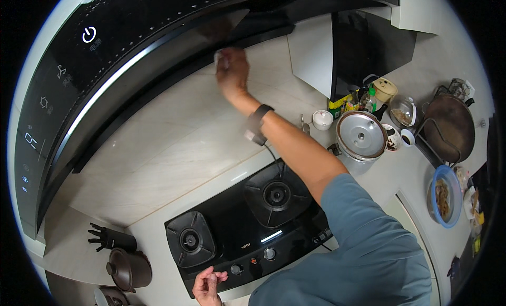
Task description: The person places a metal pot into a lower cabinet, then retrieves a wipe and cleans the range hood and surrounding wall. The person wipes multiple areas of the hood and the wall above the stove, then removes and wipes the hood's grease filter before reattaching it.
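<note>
My right hand (232, 72) is raised to the lower edge of a black range hood (158, 65), in front of the pale tiled backsplash (166, 136). It is blurred, with its fingers closed around a small pale piece of cloth or tissue (217, 57), mostly hidden. On that wrist is a dark band (260, 115) with a small device and a cable. My left hand (208, 284) hovers by the front edge of a black glass gas hob (229, 227), near its left knob (236, 269). Its fingers are loosely curled and hold nothing.
A pressure cooker (360, 136), a lidded white pot (322, 119) and bottles (368, 100) stand to the right. Farther right are a wok (448, 128) and a blue basin (444, 219). A knife block (118, 239) and brown lidded pot (138, 270) stand left.
</note>
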The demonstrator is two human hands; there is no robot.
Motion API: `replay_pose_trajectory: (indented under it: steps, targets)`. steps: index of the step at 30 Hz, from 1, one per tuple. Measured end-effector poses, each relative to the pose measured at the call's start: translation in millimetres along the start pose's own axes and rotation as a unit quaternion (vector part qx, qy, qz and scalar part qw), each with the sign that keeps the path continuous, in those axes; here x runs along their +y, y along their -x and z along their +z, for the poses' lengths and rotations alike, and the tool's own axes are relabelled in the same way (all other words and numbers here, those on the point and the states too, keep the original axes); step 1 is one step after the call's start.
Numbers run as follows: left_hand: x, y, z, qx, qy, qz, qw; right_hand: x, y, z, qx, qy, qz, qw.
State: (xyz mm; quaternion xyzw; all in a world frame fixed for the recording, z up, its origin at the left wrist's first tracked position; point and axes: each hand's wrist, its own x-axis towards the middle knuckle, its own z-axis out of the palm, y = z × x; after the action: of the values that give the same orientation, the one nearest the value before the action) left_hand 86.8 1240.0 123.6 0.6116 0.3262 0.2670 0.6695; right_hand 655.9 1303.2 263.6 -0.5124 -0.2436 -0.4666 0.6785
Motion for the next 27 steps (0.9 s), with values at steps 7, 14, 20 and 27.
replay_pose_trajectory:
  steps: [7,14,20,27]
  targets:
    - [-0.5,1.1,-3.3,0.006,-0.002,0.003,1.0,-71.7,62.8,53.9,-0.157,-0.054,-0.041,0.985]
    - [-1.2,-0.3,-8.5,0.018,-0.001,0.008,1.0,-74.5,75.4,68.8,-0.233,-0.036,-0.065,0.97]
    - [-4.4,0.9,-18.7,0.031,0.006,0.003,0.999,-3.2,4.9,-4.4,-0.091,0.071,-0.058,0.992]
    - [-7.1,-14.9,-8.3,-0.005,0.044,0.0,0.999,1.8,-28.8,-36.1,-0.034,0.069,-0.069,0.995]
